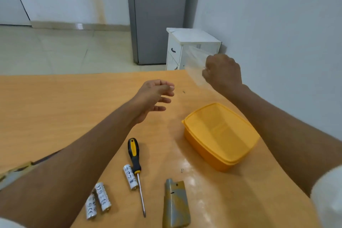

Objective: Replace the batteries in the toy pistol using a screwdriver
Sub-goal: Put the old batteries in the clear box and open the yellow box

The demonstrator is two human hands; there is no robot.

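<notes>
My left hand (155,96) hangs open, empty; my right hand (222,72) grips something clear and blurred. The screwdriver (136,170) lies behind them, tip toward me, nearer my left.

on the table (55,102) near you, two batteries (98,200) lie side by side at the left, a third battery (130,177) just right of them, touching the screwdriver (137,172). right of the screwdriver lies the battery cover (175,205). the container (220,135) sits farther off to the right, a small screw (182,170) between it and the cover.
</notes>
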